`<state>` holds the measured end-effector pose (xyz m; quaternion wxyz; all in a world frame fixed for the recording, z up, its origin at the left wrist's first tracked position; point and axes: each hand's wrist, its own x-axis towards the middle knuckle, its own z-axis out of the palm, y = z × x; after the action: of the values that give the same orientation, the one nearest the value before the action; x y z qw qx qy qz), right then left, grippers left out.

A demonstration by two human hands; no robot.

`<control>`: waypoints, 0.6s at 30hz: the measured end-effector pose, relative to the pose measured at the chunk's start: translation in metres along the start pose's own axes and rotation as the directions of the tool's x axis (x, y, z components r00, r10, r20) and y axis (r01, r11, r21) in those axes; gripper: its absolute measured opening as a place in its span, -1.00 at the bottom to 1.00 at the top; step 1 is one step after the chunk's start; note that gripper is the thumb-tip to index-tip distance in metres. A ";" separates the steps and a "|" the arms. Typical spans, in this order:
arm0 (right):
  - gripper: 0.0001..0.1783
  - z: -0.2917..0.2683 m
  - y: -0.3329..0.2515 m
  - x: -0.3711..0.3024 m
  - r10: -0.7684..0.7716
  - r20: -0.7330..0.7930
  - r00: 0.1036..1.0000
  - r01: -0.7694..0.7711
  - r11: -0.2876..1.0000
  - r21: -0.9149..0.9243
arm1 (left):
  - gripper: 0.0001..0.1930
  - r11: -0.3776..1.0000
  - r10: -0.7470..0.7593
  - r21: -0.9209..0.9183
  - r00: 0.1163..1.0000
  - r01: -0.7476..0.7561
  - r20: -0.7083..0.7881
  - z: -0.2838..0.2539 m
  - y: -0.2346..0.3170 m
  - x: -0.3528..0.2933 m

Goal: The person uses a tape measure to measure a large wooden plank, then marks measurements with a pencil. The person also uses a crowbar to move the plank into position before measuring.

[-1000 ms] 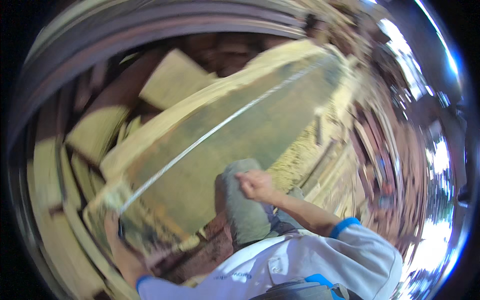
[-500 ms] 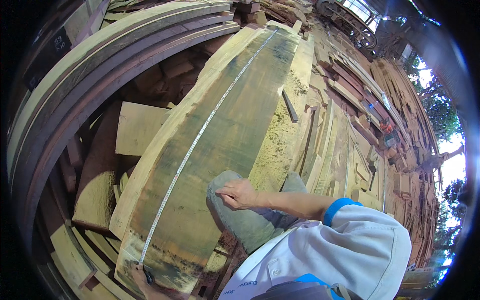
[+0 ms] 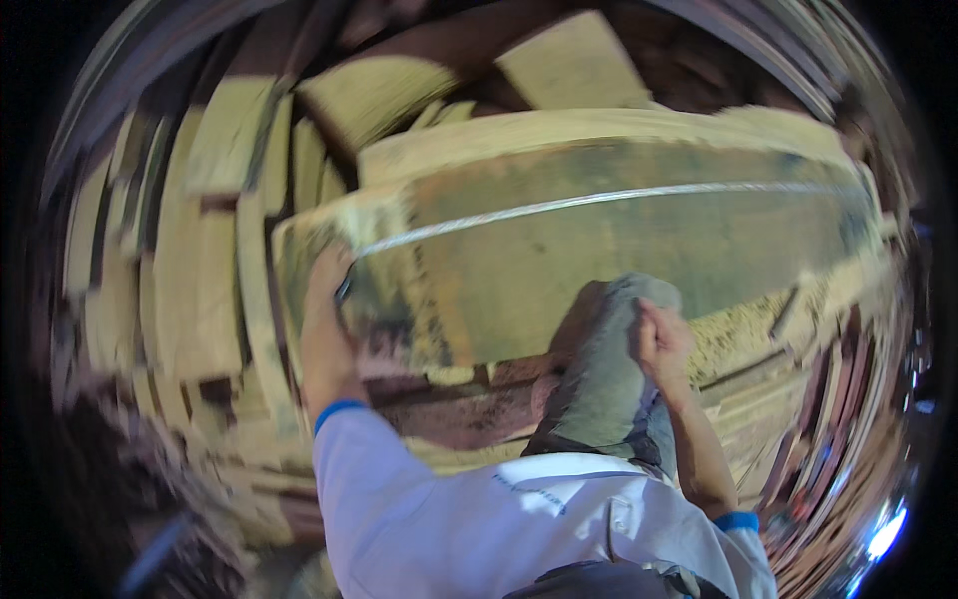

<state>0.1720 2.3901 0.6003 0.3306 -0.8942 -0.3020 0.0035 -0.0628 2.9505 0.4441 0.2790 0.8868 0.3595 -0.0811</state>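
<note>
Holding, left hand (image 3: 331, 268) at centre-left, the measuring tape (image 3: 599, 198) already laid lengthwise on the wooden slab (image 3: 549, 255) across mid-frame; resting, right hand (image 3: 666, 346) loosely fisted, on the knee (image 3: 639, 287); too blurred to tell what remains.

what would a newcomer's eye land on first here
Probably the big dark slab across the middle, with a pale tape stretched along it and the left hand at the tape's left end. Next, the right hand, curled at the grey knee in front of the slab. Pale wood blocks lie beyond its far edge.
</note>
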 end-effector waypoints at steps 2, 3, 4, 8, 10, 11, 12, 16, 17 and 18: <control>-0.75 0.001 -0.001 0.001 -0.033 0.016 0.999 0.033 0.999 0.002 | -0.67 0.999 -0.031 -0.037 1.000 0.031 -0.002 0.000 0.002 0.001; -0.75 0.001 -0.002 0.002 -0.025 0.014 1.000 0.026 0.999 -0.020 | -0.66 0.996 -0.084 -0.014 0.996 0.084 0.004 0.000 0.004 0.000; -0.75 0.001 -0.002 0.002 -0.003 0.040 0.999 0.004 1.000 -0.017 | -0.64 0.992 -0.129 0.008 0.992 0.129 0.015 -0.001 0.006 -0.001; -0.74 -0.002 -0.001 0.002 0.007 0.080 0.997 -0.003 0.999 -0.045 | -0.63 0.988 -0.151 0.043 0.988 0.150 0.014 -0.006 0.018 -0.004; -0.74 -0.001 0.002 0.001 -0.009 0.071 0.997 0.012 0.999 -0.041 | -0.62 0.987 -0.155 0.055 0.988 0.154 0.015 -0.008 0.022 -0.005; -0.73 -0.001 0.003 0.000 0.004 0.072 0.997 -0.002 1.000 -0.030 | -0.61 0.983 -0.181 0.038 0.983 0.180 0.021 -0.009 0.024 -0.006; -0.73 0.000 0.004 0.000 0.022 0.073 0.997 -0.019 0.999 -0.030 | -0.60 0.976 -0.216 0.029 0.976 0.215 0.032 -0.010 0.025 -0.006; -0.73 0.003 0.004 -0.001 -0.006 0.051 0.999 0.006 1.000 0.005 | -0.61 0.976 -0.217 0.032 0.975 0.216 0.036 -0.013 0.030 -0.008; -0.73 0.003 0.003 -0.001 -0.013 0.039 0.999 0.013 1.000 0.021 | -0.61 0.974 -0.226 0.037 0.973 0.224 0.045 -0.014 0.031 -0.008; -0.73 0.003 0.002 0.000 -0.005 0.040 0.999 0.004 0.999 0.032 | -0.61 0.970 -0.242 0.046 0.968 0.239 0.061 -0.015 0.032 -0.008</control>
<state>0.1722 2.3903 0.5963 0.3385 -0.8879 -0.3103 0.0254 -0.0478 2.9354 0.4729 0.2617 0.8387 0.4534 -0.1503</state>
